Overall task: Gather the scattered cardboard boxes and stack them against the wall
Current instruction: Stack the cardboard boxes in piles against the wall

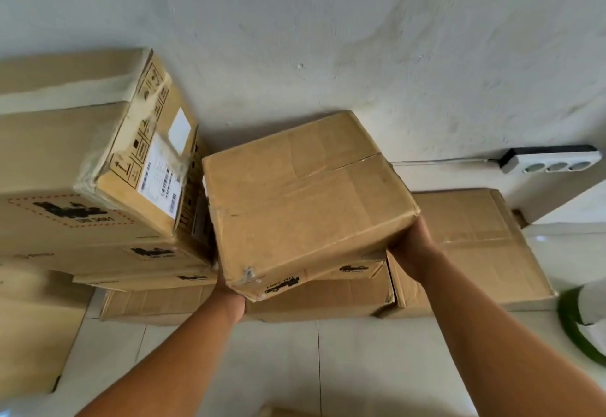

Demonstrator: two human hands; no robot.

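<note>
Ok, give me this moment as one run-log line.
phase: placing | left hand: grips box near corner | right hand: grips right edge | box: tilted above lower boxes by wall

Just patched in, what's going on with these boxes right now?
A person is holding a plain cardboard box with both hands, the left hand at its near left corner and the right hand at its right corner. The box sits tilted over a lower box by the wall. A taller stack topped by a labelled box stands to the left.
</note>
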